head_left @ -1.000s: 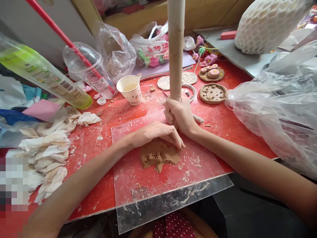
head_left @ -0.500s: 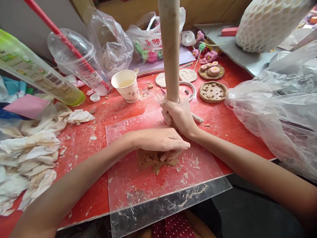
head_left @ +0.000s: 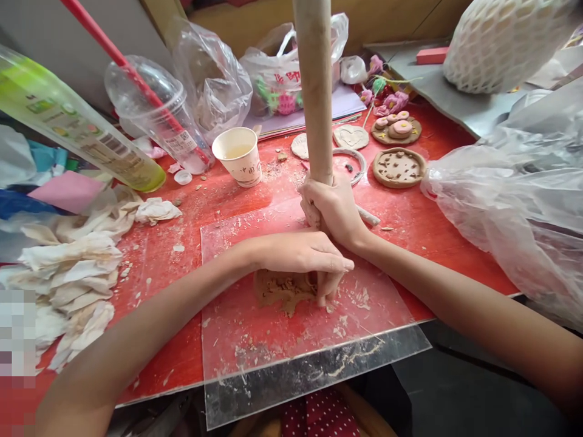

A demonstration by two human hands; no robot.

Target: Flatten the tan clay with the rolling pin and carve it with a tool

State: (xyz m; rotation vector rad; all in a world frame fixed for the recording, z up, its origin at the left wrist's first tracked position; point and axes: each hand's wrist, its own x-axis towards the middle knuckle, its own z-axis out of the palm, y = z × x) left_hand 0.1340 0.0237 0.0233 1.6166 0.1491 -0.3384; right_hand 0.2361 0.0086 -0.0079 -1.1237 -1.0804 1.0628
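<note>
My right hand (head_left: 334, 209) is closed around a thick wooden rolling pin (head_left: 316, 91) held upright. The pin's lower end is hidden behind my hands. My left hand (head_left: 305, 254) arches over a lump of brown clay (head_left: 285, 291), holding nothing that I can see. Its fingers are partly spread, some bent downward at the clay's right edge. The clay is flattened and ragged, with crumbs along its front, and my left hand covers its back part. Beneath it lies a clear plastic sheet (head_left: 255, 340), dusted with clay bits and jutting past the table's front edge.
A paper cup (head_left: 234, 159) of cloudy liquid stands behind the sheet. Further left are a plastic cup (head_left: 159, 115), a green bottle (head_left: 91, 133) and crumpled tissues (head_left: 77, 261). Clay discs (head_left: 398, 168) sit behind my right hand; plastic bags (head_left: 514, 182) cover the right side.
My left fingers have shifted from over the clay to its right edge and straightened downward. My right hand keeps its grip on the rolling pin. The view has shifted slightly.
</note>
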